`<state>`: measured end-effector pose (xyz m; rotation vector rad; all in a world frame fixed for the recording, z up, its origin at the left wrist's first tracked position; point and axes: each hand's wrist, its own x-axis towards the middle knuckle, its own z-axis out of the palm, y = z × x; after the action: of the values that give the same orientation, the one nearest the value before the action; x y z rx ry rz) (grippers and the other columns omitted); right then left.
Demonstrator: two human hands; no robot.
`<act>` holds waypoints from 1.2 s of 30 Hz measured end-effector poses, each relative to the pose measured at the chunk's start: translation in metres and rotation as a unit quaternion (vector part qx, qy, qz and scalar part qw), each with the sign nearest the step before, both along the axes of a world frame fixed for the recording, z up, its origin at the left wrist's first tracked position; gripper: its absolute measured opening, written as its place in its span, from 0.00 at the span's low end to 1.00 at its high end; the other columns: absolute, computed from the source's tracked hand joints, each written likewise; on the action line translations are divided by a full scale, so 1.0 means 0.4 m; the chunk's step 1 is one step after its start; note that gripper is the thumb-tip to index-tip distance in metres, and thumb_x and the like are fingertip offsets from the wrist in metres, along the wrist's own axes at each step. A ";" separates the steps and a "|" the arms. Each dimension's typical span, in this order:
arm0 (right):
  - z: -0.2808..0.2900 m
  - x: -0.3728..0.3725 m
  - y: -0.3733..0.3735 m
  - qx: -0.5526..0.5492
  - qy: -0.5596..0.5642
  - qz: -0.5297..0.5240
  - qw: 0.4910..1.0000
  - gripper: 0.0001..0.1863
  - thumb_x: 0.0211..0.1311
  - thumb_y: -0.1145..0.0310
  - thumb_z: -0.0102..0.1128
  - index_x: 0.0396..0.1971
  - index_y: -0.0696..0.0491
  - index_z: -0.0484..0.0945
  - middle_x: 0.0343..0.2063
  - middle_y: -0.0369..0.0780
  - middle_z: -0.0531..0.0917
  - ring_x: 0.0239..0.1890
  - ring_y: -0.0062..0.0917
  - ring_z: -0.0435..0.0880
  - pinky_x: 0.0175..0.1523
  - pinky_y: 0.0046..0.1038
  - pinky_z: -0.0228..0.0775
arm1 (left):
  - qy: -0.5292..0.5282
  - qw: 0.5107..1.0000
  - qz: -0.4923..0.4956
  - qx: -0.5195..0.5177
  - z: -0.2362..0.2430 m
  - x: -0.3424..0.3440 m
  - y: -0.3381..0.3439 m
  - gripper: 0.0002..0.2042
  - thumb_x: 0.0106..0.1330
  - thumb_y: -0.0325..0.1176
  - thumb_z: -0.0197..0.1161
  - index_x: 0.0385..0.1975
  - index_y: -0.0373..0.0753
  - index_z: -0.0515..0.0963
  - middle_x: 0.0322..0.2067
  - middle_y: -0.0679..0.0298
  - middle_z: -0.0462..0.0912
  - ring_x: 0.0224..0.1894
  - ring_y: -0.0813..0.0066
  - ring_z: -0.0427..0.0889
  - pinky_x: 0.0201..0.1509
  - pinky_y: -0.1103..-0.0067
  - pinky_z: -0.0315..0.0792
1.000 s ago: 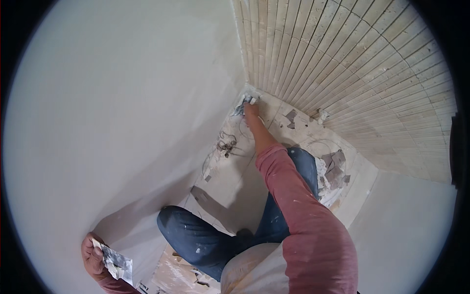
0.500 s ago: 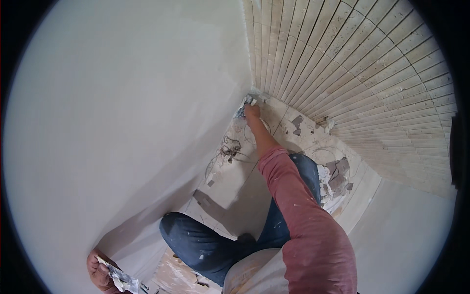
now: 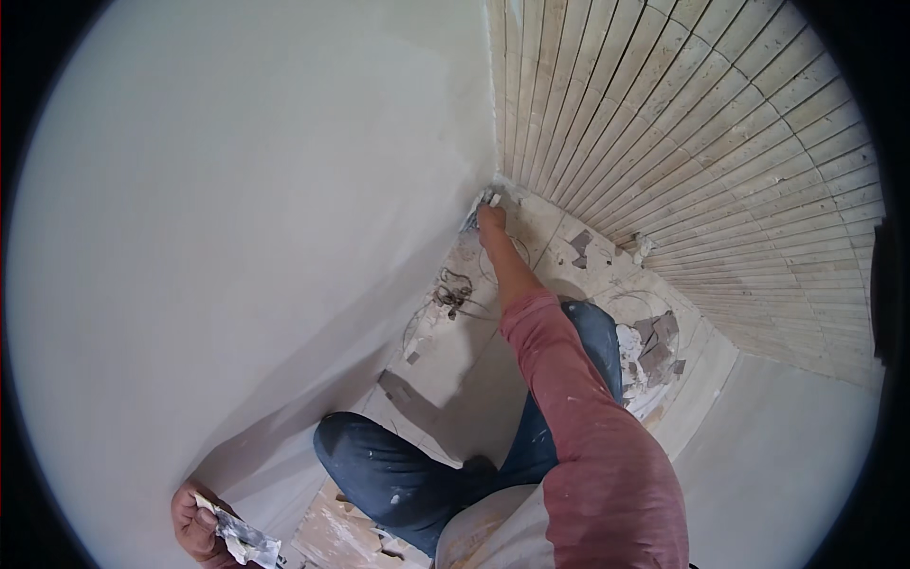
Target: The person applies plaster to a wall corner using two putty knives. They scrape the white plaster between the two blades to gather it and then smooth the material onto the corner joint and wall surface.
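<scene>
My right hand (image 3: 492,222) reaches to the far corner, closed on the pale handle of a putty knife (image 3: 476,211). The tool's grey blade is low against the white wall (image 3: 237,190), just above the floor; its edge is too small to make out. At the lower left, my left hand (image 3: 192,527) grips a second, broad-bladed putty knife (image 3: 248,541) beside the wall. White filler is smeared over that blade, which tilts down toward the right.
A ribbed beige slatted wall (image 3: 654,123) meets the white wall in the corner. On the tiled floor lie a tangle of wire (image 3: 453,292), grey fragments with white rubble (image 3: 656,346), and a torn cardboard sheet (image 3: 336,531). My bent knees (image 3: 379,460) are between my arms.
The view has shifted slightly. My right hand stays in the corner, and less of its blade now shows against the wall. My left hand keeps its hold, almost still.
</scene>
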<state>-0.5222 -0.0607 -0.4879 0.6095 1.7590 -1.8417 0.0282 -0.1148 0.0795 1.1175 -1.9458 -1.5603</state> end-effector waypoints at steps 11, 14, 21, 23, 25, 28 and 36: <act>0.406 0.163 -0.042 0.075 0.267 -0.045 0.960 0.21 0.68 0.61 0.58 0.45 0.67 0.76 0.44 0.54 0.79 0.50 0.47 0.78 0.59 0.40 0.67 | -0.041 0.996 -0.079 -0.027 0.014 -0.003 -0.018 0.23 0.61 0.51 0.72 0.27 0.37 0.71 0.21 0.68 0.74 0.22 0.83 0.68 0.26 0.85 0.59; 0.478 0.273 0.000 0.063 0.399 -0.018 0.915 0.21 0.71 0.60 0.54 0.47 0.67 0.76 0.44 0.54 0.77 0.52 0.48 0.76 0.60 0.40 0.66 | -0.046 0.993 -0.098 -0.041 0.014 -0.004 -0.025 0.23 0.61 0.52 0.72 0.27 0.38 0.71 0.22 0.68 0.74 0.23 0.84 0.68 0.27 0.85 0.59; 0.203 0.264 0.051 0.114 0.168 -0.079 0.976 0.23 0.71 0.58 0.54 0.49 0.67 0.77 0.44 0.58 0.82 0.49 0.54 0.80 0.56 0.44 0.69 | -0.067 0.995 -0.078 -0.018 0.011 0.007 -0.026 0.25 0.59 0.54 0.73 0.26 0.38 0.70 0.21 0.70 0.72 0.20 0.84 0.65 0.24 0.84 0.57; 0.108 0.186 0.041 0.173 0.056 0.007 0.983 0.24 0.70 0.57 0.55 0.47 0.68 0.79 0.44 0.61 0.83 0.49 0.56 0.81 0.54 0.47 0.71 | -0.056 0.996 -0.058 -0.040 0.008 0.009 -0.023 0.26 0.57 0.55 0.74 0.24 0.39 0.69 0.20 0.70 0.70 0.19 0.84 0.65 0.22 0.83 0.56; 0.043 0.119 0.017 0.140 0.069 -0.027 0.987 0.24 0.69 0.57 0.55 0.45 0.68 0.80 0.44 0.61 0.83 0.50 0.56 0.81 0.54 0.46 0.72 | -0.060 0.997 -0.048 -0.030 0.005 0.011 -0.021 0.26 0.57 0.55 0.74 0.24 0.38 0.69 0.19 0.69 0.69 0.19 0.83 0.65 0.21 0.83 0.56; -0.005 0.048 -0.002 0.123 0.087 -0.033 0.988 0.24 0.69 0.58 0.55 0.44 0.69 0.80 0.44 0.62 0.83 0.50 0.56 0.82 0.54 0.46 0.73 | -0.047 0.998 -0.018 -0.028 -0.003 0.013 -0.014 0.26 0.56 0.54 0.75 0.24 0.38 0.69 0.19 0.69 0.68 0.18 0.82 0.65 0.21 0.83 0.57; 0.014 0.004 -0.042 0.143 0.039 -0.014 0.989 0.25 0.67 0.58 0.55 0.44 0.69 0.81 0.44 0.62 0.83 0.52 0.54 0.82 0.54 0.44 0.74 | -0.030 1.000 -0.004 -0.001 0.007 0.014 -0.011 0.24 0.56 0.50 0.76 0.24 0.38 0.69 0.18 0.68 0.70 0.17 0.81 0.67 0.20 0.83 0.59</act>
<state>-0.5205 -0.0773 -0.4823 0.6800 2.0973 -1.6638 0.0337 -0.1193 0.0823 1.1690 -1.9920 -1.5465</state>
